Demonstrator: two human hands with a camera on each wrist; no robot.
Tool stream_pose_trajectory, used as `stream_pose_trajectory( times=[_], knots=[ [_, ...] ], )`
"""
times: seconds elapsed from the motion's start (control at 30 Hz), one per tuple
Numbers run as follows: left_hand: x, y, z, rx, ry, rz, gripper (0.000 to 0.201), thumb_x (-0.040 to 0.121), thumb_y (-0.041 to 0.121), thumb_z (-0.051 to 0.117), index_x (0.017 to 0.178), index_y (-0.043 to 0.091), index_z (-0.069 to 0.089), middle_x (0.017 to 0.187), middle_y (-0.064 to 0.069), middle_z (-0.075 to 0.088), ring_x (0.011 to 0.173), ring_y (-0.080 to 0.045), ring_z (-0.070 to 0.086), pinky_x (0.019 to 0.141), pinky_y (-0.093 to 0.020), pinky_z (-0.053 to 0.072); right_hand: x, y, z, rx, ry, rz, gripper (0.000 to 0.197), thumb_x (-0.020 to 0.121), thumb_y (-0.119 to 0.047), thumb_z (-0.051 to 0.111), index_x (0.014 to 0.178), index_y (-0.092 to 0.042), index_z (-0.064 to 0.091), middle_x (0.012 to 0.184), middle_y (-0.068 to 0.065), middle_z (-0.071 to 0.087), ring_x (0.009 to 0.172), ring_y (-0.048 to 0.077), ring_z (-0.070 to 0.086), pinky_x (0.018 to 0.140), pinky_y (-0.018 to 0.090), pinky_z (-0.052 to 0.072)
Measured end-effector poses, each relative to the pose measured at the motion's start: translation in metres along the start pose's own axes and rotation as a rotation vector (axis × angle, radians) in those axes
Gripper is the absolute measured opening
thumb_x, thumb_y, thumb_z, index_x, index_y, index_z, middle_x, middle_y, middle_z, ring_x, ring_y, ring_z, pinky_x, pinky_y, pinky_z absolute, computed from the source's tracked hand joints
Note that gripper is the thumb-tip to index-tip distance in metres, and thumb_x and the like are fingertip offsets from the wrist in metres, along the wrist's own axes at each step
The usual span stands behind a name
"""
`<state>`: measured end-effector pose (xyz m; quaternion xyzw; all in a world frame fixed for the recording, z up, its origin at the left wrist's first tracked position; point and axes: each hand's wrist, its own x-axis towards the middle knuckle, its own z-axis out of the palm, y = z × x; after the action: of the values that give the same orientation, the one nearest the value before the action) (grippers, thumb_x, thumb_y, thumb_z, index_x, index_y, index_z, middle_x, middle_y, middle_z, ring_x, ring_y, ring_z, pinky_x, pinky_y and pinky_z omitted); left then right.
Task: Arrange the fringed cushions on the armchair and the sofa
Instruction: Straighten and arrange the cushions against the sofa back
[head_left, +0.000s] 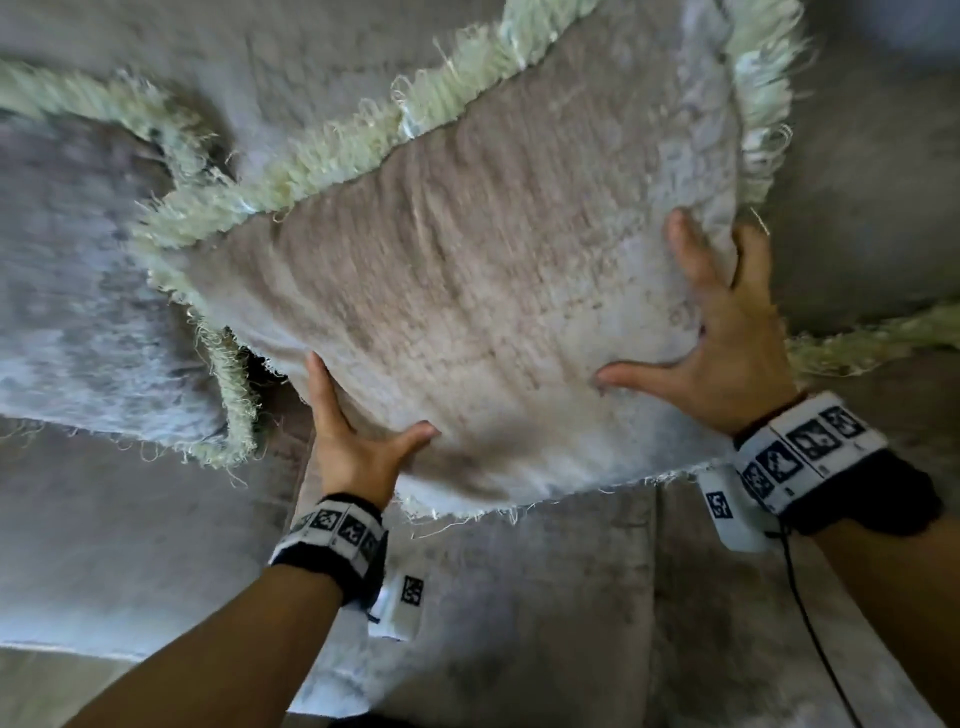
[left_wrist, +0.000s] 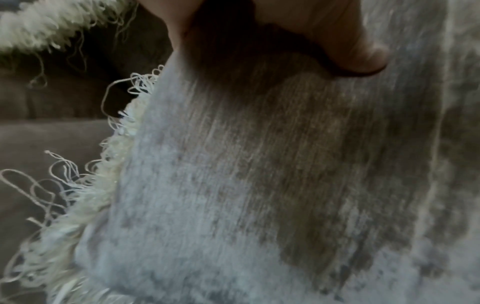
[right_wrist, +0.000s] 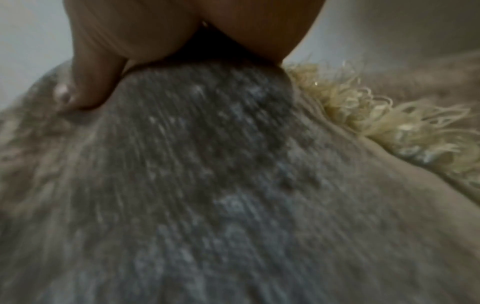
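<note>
Seen from above, a person's two bare hands hold a square, greyish-beige fringed cushion (head_left: 457, 291) against the backrest of a grey upholstered sofa (head_left: 571, 597); whether this seat is the sofa or the armchair cannot be told for certain. The left hand (head_left: 358, 441) grips the cushion's lower left corner, thumb pressed on the front face and fingers wrapped behind the edge. The right hand (head_left: 727, 338) grips the right edge, thumb spread across the front and fingers curled around the side beside the cream fringe (head_left: 758, 98). A second fringed cushion (head_left: 78, 291) rests just to the left, its edge touching or slightly behind the held one. A strip of cream fringe also shows on the seat at far right. The step in hand looks like setting this cushion upright beside its neighbour. The next move probably calls for squaring it against the backrest, easing both grips off, and checking that it stands without slumping.
</note>
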<state>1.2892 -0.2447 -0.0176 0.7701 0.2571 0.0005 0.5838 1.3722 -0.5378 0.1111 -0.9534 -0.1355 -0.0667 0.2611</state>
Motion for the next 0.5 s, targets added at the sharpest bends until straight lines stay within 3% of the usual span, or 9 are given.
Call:
stream_pose_trajectory(
  times=[0.1, 0.2, 0.23, 0.37, 0.5],
  knots=[
    [-0.009, 0.001, 0.018, -0.011, 0.0, -0.07, 0.139, 0.06, 0.029, 0.091, 0.147, 0.052, -0.014, 0.163, 0.015, 0.002, 0.152, -0.012, 0.008, 0.124, -0.048, 0.012, 0.019, -0.002, -0.016, -0.053, -0.051, -0.046, 0.122, 0.053, -0.071, 0.075, 0.155, -0.043, 0.015, 0.151, 0.02, 0.022, 0.143, 0.035, 0.024, 0.114, 0.052, 0.031],
    [-0.003, -0.016, 0.04, -0.126, 0.004, -0.047, 0.14, 0.055, 0.03, 0.091, 0.156, 0.04, -0.006, 0.154, 0.029, 0.001, 0.145, 0.009, 0.0, 0.125, -0.036, 0.007, 0.021, 0.01, -0.009, -0.083, -0.098, 0.0, 0.123, 0.05, -0.072, 0.074, 0.15, -0.059, 0.003, 0.154, 0.019, 0.019, 0.146, 0.035, 0.019, 0.114, 0.055, 0.029],
    [0.0, -0.023, 0.047, -0.131, -0.003, -0.061, 0.14, 0.056, 0.028, 0.092, 0.156, 0.04, -0.005, 0.154, 0.031, 0.001, 0.143, 0.011, -0.001, 0.124, -0.033, 0.006, 0.019, 0.017, -0.003, -0.082, -0.118, 0.031, 0.123, 0.05, -0.073, 0.073, 0.148, -0.061, 0.0, 0.156, 0.019, 0.016, 0.148, 0.036, 0.016, 0.114, 0.058, 0.028],
    [0.013, -0.032, 0.072, -0.127, -0.049, -0.104, 0.14, 0.061, 0.02, 0.093, 0.156, 0.039, -0.007, 0.157, 0.027, 0.0, 0.143, 0.008, -0.001, 0.116, -0.026, 0.005, 0.012, 0.049, 0.022, -0.086, -0.174, 0.126, 0.123, 0.049, -0.077, 0.069, 0.146, -0.064, -0.004, 0.162, 0.02, 0.006, 0.151, 0.039, 0.008, 0.113, 0.067, 0.026],
    [0.03, -0.037, 0.082, -0.118, -0.04, -0.137, 0.141, 0.062, 0.015, 0.093, 0.156, 0.037, -0.009, 0.165, 0.014, -0.002, 0.144, 0.003, 0.001, 0.117, -0.029, 0.006, 0.016, 0.056, 0.035, -0.092, -0.138, 0.116, 0.12, 0.052, -0.077, 0.068, 0.145, -0.064, -0.005, 0.161, 0.023, 0.004, 0.15, 0.042, 0.007, 0.112, 0.069, 0.023]
  ],
)
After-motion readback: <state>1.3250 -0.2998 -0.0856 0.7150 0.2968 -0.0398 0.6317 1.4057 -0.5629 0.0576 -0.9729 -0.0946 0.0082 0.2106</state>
